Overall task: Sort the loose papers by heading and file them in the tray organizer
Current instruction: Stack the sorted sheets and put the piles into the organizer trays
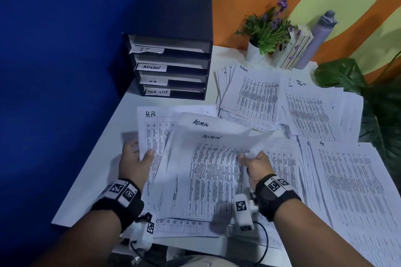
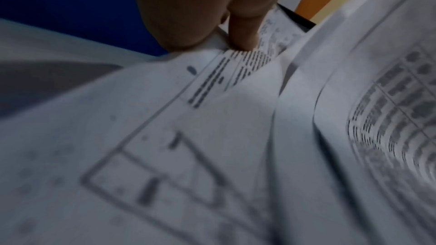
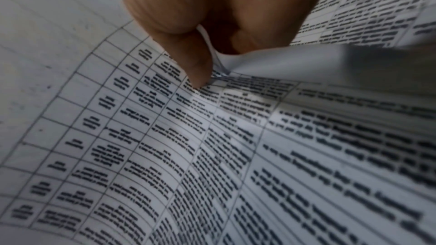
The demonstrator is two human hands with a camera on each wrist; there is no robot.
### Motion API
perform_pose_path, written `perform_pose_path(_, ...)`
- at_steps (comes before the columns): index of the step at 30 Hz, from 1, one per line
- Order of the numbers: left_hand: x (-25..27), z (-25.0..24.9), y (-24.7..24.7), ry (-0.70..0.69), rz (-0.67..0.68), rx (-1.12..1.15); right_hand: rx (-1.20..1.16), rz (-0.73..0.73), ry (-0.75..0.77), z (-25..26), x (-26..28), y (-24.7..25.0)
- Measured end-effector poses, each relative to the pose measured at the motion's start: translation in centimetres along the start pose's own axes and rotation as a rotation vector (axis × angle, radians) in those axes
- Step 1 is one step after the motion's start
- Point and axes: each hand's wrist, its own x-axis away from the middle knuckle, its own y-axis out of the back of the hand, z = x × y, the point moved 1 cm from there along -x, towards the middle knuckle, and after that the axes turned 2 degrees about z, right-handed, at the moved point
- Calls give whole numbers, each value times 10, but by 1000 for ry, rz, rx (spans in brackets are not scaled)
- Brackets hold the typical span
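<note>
Papers cover most of the white table (image 1: 104, 143), and they lie as a sorter would want them: separate heaps by heading, so each can go into its slot in one lift. An Admin pile (image 1: 251, 93) sits toward the back edge, just right of the tray organizer (image 1: 171, 50), which stands in the back left corner with its slots labelled IT, ADMIN, H.R and TASK LIST. A Task List pile (image 1: 308, 110) lies beside it nearer the right edge, and an HR pile (image 1: 351, 180) fills the front right.

At the front edge the person is working the unsorted stack (image 1: 165, 136), whose bottom sheet reads H.R. The left hand (image 1: 135, 159) pinches that stack's left margin, thumb on top and fingers underneath, probably to keep it steady. The right hand (image 1: 256, 163) pinches the right edge of the top Admin sheet (image 1: 208, 171), thumb pressed to the print with the paper curling up over the fingers; the right wrist view shows the thumb tip (image 3: 198, 74) against the table lines. Another sheet headed Admin shows directly under it.

I would guess that sheet is bound for the Admin pile at the back. No paper shows in the slots, as far as I can tell.
</note>
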Motion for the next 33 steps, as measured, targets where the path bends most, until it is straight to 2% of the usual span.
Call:
perform_pose_path(4, 4, -11, -3, -105, 135, -42, -29, 48, -22, 10, -3, 0)
perform_pose_path(6, 5, -16, -6, -93, 196, -97, -11, 45, -36, 15, -5, 1)
perform_pose_path(11, 6, -22, -19, 224, 336, 141, -12, 69, -51, 21, -6, -1)
perform_pose_path(12, 5, -19, -22, 216, 338, 76, -27, 80, -45, 22, -5, -3)
perform_pose_path(15, 8, -17, -26, 30, 269, -97, -42, 99, -45, 23, -3, -7)
perform_pose_path(16, 8, -17, -27, 14, 238, -97, -41, 94, -50, 23, -4, -6)
perform_pose_path(21, 9, -21, -28, 88, 162, 35, -13, 129, -61, 17, -9, 4)
perform_pose_path(30, 11, -29, -36, 105, 201, 86, 66, 186, -33, 23, -7, 3)
perform_pose_path(33, 13, -33, -42, 158, 265, 111, 44, 174, -9, 27, -12, 1)
